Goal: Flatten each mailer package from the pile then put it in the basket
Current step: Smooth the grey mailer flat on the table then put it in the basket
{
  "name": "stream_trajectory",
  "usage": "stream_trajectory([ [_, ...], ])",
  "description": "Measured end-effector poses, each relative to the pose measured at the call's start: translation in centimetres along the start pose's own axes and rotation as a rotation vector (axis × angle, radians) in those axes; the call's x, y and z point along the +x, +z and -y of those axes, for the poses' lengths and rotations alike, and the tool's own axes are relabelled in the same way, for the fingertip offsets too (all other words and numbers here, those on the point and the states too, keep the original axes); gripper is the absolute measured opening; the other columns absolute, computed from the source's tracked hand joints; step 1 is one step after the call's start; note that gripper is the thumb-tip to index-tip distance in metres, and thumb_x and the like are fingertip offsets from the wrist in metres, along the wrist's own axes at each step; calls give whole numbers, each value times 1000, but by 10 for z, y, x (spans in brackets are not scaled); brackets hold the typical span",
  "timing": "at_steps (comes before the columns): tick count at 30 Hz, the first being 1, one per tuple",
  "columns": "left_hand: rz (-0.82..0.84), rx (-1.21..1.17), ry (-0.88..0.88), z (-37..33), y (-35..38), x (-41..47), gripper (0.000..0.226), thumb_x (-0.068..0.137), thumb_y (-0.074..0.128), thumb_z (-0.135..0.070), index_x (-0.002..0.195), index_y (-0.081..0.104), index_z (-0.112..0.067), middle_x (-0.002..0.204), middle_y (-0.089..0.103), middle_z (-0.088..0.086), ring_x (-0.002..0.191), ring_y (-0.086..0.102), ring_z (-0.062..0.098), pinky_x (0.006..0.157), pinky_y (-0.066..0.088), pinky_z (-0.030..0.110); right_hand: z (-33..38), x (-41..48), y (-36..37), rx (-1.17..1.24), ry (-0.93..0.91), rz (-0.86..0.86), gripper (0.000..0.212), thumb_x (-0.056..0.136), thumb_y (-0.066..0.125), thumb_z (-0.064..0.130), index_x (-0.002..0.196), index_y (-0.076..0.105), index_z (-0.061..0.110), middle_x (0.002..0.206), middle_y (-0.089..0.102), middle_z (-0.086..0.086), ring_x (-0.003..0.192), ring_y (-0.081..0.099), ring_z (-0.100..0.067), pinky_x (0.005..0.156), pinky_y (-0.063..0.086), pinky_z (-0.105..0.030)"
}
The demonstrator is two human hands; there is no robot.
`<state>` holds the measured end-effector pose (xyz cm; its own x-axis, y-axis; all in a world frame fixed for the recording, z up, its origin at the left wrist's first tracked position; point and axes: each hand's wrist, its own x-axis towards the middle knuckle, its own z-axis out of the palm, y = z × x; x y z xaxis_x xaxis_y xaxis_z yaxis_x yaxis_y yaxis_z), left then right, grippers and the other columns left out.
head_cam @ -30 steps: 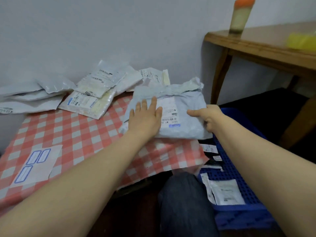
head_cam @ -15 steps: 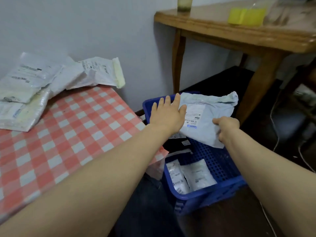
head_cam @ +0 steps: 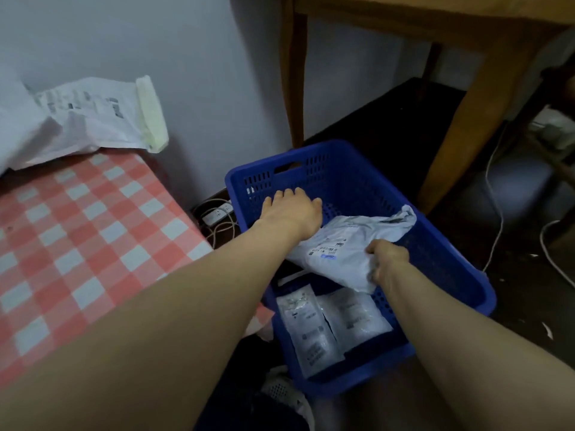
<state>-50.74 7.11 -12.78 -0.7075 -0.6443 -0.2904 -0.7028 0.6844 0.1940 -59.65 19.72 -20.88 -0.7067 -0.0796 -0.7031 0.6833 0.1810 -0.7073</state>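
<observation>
Placing step was in hand. The mailer [head_cam: 345, 244] was held tilted over the basket [head_cam: 326, 172], within its walls and not yet laid down. Its near edge was gripped by the right hand [head_cam: 387, 259], with the fingers curled round the plastic. The left hand [head_cam: 291, 208] was spread above the mailer's far-left corner, fingers loose and nearly straight. Whether it touched the mailer could not be told, as the palm side was hidden. Two flat packs [head_cam: 311, 331] were seen on the basket floor, near side.

Next move, as judged: the right grip to be let go so the mailer drops onto the packs. The crumpled far end likely needs pressing down by the free hand. Then a reach back to the pile [head_cam: 87, 116] on the cloth [head_cam: 93, 244].

Hard to make out:
- The pile was cut off at the left edge, so no count was possible.
- Label print was too blurred to read.
- The basket's near-left corner was covered by the left forearm.
- A dark item under the mailer was not identified.
- The wooden table [head_cam: 466, 20] was cropped at the top.
</observation>
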Motion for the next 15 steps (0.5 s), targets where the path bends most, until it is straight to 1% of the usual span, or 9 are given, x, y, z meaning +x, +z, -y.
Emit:
stream_trajectory([
  [1, 7, -5, -12, 1, 0, 10, 54, 101, 23, -40, 140, 35, -5, 146, 37, 15, 136, 29, 31, 114, 19, 45, -2, 6, 4, 15, 32, 12, 48, 87, 54, 4, 134, 41, 1, 125, 50, -15, 93, 44, -29, 98, 43, -50],
  [3, 31, -5, -29, 3, 3, 30, 53, 101, 23, -40, 140, 36, -5, 145, 37, 15, 135, 31, 31, 113, 20, 45, -6, 21, 15, 42, 72, 14, 46, 87, 52, 5, 132, 42, 2, 109, 49, -12, 82, 46, -27, 94, 45, -47],
  [5, 55, 11, -34, 4, 5, 50, 53, 101, 24, -39, 139, 36, -5, 145, 38, 15, 134, 31, 31, 112, 20, 44, -11, 37, 27, 77, 111, 8, 40, 86, 50, 2, 126, 47, 3, 86, 46, -9, 66, 42, -23, 80, 45, -40],
  [8, 106, 33, -36, 8, 9, 81, 48, 101, 25, -38, 133, 42, -5, 140, 43, 16, 130, 37, 32, 109, 25, 44, -15, 61, 47, 91, 183, 30, 9, 85, 49, -5, 94, 51, -1, 69, 40, -7, 59, 39, -21, 62, 41, -33],
  [9, 115, 40, -32, 10, 10, 92, 47, 101, 25, -37, 130, 44, -5, 138, 44, 16, 128, 38, 32, 109, 26, 44, -18, 72, 54, 91, 199, 35, 7, 85, 49, -7, 89, 48, -1, 68, 40, -8, 62, 41, -22, 63, 43, -34],
  [10, 134, 43, -36, 12, 12, 102, 46, 102, 25, -36, 129, 45, -5, 137, 45, 17, 126, 39, 32, 109, 28, 44, -21, 83, 63, 90, 218, 45, 9, 85, 50, -9, 91, 47, -2, 69, 41, -8, 68, 43, -22, 71, 45, -38],
  [12, 157, 52, -42, 20, 16, 121, 46, 102, 25, -36, 127, 47, -4, 136, 46, 17, 125, 41, 33, 109, 29, 46, -30, 107, 79, 58, 210, 74, 21, 85, 52, -9, 106, 52, -7, 73, 45, -9, 74, 46, -24, 83, 46, -43],
  [14, 181, 73, -32, 29, 25, 141, 44, 102, 25, -34, 124, 48, -4, 132, 48, 18, 120, 43, 34, 107, 31, 47, -41, 128, 94, -14, 172, 155, 37, 88, 50, -7, 125, 50, -9, 88, 55, -11, 77, 51, -24, 86, 47, -38],
  [15, 198, 100, -24, 33, 29, 153, 44, 102, 25, -34, 125, 47, -5, 132, 47, 18, 120, 43, 34, 107, 32, 48, -46, 140, 105, -42, 161, 172, 39, 90, 48, -5, 129, 47, -9, 103, 59, -15, 84, 53, -25, 84, 48, -36],
])
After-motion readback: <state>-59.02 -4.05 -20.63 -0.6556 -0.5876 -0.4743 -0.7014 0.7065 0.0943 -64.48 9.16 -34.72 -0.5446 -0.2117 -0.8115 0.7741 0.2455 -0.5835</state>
